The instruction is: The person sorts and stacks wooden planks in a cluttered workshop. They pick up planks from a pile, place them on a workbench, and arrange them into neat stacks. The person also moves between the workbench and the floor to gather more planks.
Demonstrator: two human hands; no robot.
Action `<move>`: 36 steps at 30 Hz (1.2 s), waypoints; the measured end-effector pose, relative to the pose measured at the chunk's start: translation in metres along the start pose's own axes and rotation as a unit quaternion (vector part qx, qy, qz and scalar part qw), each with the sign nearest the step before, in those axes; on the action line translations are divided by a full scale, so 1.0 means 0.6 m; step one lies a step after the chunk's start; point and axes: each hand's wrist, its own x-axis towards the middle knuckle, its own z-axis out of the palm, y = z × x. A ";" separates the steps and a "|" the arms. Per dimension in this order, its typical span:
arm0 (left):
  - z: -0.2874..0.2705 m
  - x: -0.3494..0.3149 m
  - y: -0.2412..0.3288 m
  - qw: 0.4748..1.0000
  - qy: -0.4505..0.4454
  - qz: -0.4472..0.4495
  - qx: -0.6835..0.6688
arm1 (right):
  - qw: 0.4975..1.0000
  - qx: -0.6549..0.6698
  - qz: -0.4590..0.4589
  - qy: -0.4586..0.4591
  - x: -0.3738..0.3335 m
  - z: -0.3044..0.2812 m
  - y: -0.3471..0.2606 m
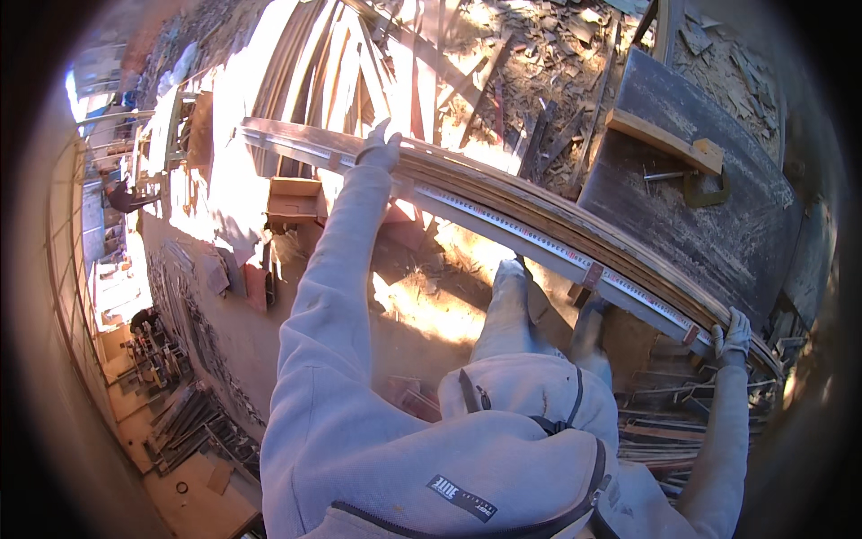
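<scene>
A bundle of long, thin wooden strips [530, 207] runs from the upper left to the lower right in front of me. Along its near side lies a metal rail with a measuring tape [503, 222] on it. My left hand [379, 153], in a pale glove, grips the strips toward their left end, the fingers over the far edge. Out at the right end, my gloved right hand [734, 336] is closed around the strips; its thumb side is partly hidden. Small reddish-brown blocks [593, 275] sit on the rail.
A dark panel [691, 225] at the right bears a wooden bar [660, 142] and a clamp [707, 189]. Scrap wood [548, 72] covers the ground beyond. An open cardboard box [294, 198] stands left of centre. Stacked metal lengths [660, 431] lie lower right. Another person [126, 196] is far left.
</scene>
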 end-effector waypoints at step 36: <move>0.069 -0.170 0.214 0.948 -0.281 -0.039 -0.145 | 0.992 -0.067 0.090 -0.061 -0.014 0.067 0.131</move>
